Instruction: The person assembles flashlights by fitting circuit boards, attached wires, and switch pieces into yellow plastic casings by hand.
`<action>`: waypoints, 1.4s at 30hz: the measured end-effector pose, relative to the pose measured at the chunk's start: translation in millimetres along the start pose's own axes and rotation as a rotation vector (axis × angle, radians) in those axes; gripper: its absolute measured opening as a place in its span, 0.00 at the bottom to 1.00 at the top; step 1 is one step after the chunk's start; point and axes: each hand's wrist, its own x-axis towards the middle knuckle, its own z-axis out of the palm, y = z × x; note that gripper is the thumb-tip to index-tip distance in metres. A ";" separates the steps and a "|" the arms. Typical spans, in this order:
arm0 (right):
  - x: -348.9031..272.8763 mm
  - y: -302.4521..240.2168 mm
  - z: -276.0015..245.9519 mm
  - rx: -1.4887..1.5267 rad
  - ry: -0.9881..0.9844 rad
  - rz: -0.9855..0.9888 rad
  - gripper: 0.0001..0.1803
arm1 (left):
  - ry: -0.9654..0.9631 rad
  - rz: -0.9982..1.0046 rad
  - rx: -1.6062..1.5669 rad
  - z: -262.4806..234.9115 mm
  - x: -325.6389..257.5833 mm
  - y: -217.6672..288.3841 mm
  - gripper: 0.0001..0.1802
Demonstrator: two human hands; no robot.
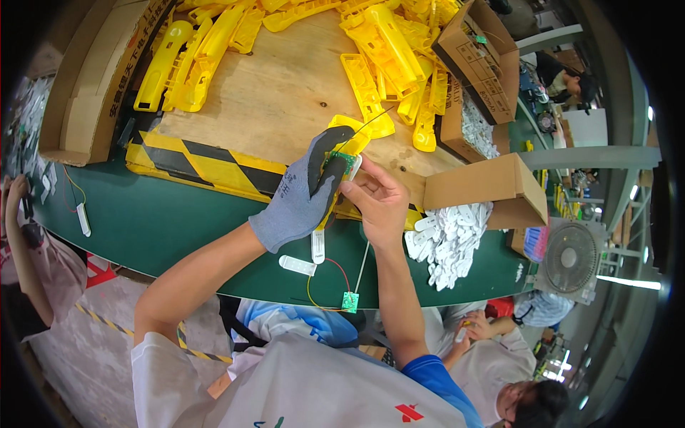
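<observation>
My left hand (294,200), in a grey glove with black fingers, is closed around a yellow plastic housing (351,128) above the table's near edge. Inside the housing lies a green circuit board (347,161), and a thin dark wire (376,119) sticks out past the fingers. My bare right hand (382,205) pinches a small white plastic piece (356,168) at the board's edge; the fingertips partly hide it. Below my hands lie two white strips, one upright (317,247) and one slanted (297,265). Red and yellow wires run from there to a small green board (349,302).
Yellow housings (385,53) are heaped on the wooden board (285,78), edged with yellow-black tape (207,165). White pieces (453,239) spill from a tipped carton (474,182) at right. A cardboard box (89,93) stands left. Other people sit nearby; a fan (569,258) is at right.
</observation>
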 end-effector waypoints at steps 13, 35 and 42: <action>-11.0 -0.1 18.5 -0.221 0.100 -0.197 0.22 | 0.058 0.016 0.158 2.7 0.3 -4.6 0.19; -16.4 5.0 22.6 -0.175 0.213 -0.156 0.16 | -0.001 0.027 0.081 4.1 -2.3 -10.6 0.10; -17.6 -3.8 20.6 -0.320 0.177 -0.222 0.16 | 0.079 0.267 0.227 7.6 -1.9 -10.8 0.12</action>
